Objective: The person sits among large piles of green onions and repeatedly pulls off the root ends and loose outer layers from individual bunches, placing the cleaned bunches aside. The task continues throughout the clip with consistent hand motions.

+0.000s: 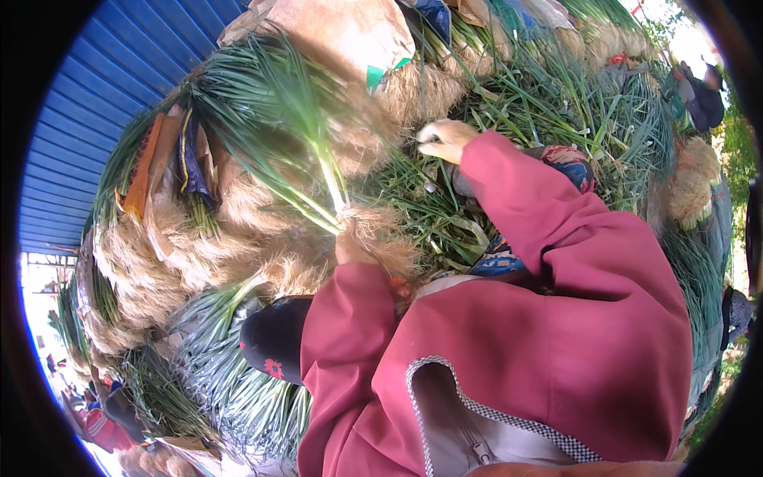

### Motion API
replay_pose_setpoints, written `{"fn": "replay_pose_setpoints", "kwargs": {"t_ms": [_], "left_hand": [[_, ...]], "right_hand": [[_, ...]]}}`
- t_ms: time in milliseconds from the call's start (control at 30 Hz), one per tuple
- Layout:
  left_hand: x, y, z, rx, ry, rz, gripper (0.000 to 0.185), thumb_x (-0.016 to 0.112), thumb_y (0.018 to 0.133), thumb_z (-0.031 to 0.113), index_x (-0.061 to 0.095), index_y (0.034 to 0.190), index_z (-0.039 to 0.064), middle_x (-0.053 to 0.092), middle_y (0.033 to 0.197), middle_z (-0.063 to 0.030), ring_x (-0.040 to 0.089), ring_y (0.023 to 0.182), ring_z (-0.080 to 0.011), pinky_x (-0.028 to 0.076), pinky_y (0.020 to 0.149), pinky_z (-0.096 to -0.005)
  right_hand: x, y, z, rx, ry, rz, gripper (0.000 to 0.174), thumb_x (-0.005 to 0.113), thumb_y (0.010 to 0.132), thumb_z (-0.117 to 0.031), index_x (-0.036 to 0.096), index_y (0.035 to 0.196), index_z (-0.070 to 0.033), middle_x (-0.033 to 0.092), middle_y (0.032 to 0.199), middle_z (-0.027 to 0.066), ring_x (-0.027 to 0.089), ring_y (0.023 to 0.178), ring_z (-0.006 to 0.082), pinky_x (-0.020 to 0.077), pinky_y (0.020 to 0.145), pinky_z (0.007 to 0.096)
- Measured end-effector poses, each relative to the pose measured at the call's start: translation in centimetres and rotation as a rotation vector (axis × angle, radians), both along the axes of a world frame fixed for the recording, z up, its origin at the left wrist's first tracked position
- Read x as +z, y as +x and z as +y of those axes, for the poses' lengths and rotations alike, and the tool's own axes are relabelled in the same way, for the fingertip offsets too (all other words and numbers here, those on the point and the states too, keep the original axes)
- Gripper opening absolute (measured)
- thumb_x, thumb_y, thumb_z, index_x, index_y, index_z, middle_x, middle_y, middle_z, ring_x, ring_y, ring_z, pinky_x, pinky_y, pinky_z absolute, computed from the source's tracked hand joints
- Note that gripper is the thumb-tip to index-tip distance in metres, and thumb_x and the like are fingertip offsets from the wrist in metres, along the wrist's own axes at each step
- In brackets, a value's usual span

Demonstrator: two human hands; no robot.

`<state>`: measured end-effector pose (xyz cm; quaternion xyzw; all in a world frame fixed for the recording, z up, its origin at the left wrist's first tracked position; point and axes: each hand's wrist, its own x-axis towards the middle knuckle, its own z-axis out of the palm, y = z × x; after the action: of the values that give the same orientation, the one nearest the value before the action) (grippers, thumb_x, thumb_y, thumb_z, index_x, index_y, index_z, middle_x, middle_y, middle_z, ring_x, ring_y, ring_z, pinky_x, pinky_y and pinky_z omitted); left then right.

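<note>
My left hand (353,241) is closed around the root end of several green onions (326,164), whose white stems and long green leaves point up and away. Pale stringy roots (387,235) spill over beside the fingers. My right hand (441,140) is blurred, to the right of the held stems, with its fingers curled; whether something thin is between them I cannot tell. Beneath it lies a heap of loose green leaves and trimmings (441,208). Both forearms are in pink sleeves.
Bundled green onions with bushy roots (143,274) are piled at the left. More leafy bundles (250,358) lie by my knee. Brown sacking (351,36) covers bundles ahead. A blue corrugated wall (107,89) stands at upper left. Other people (703,95) are at the far right and lower left.
</note>
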<state>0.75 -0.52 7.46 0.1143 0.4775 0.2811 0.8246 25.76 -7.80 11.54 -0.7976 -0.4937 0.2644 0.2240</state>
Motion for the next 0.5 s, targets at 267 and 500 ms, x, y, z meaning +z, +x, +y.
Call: {"fn": "replay_pose_setpoints", "kwargs": {"t_ms": [267,500], "left_hand": [[-4.3,-0.3,-0.7,0.021,0.032,-0.063,0.017,0.049,0.088,0.019,0.054,0.092,0.004,0.054,0.074,-0.0037,0.051,0.064,-0.0128,0.046,0.056,-0.0258],[-7.4,0.7,-0.5,0.01,0.342,0.051,0.024,0.06,0.081,0.017,0.06,0.098,0.0,0.059,0.077,-0.0052,0.053,0.057,-0.0127,0.041,0.05,-0.0233]], "right_hand": [[-8.1,-12.7,6.3,0.06,0.102,1.298,0.032,0.055,0.084,-0.032,0.06,0.097,-0.003,0.061,0.089,0.0061,0.057,0.081,0.0137,0.0445,0.072,0.0274],[-4.2,-7.7,4.3,-0.186,0.151,1.008,0.019,0.045,0.089,-0.02,0.055,0.08,-0.006,0.048,0.058,-0.002,0.044,0.046,0.0071,0.0365,0.042,0.0222]]}}
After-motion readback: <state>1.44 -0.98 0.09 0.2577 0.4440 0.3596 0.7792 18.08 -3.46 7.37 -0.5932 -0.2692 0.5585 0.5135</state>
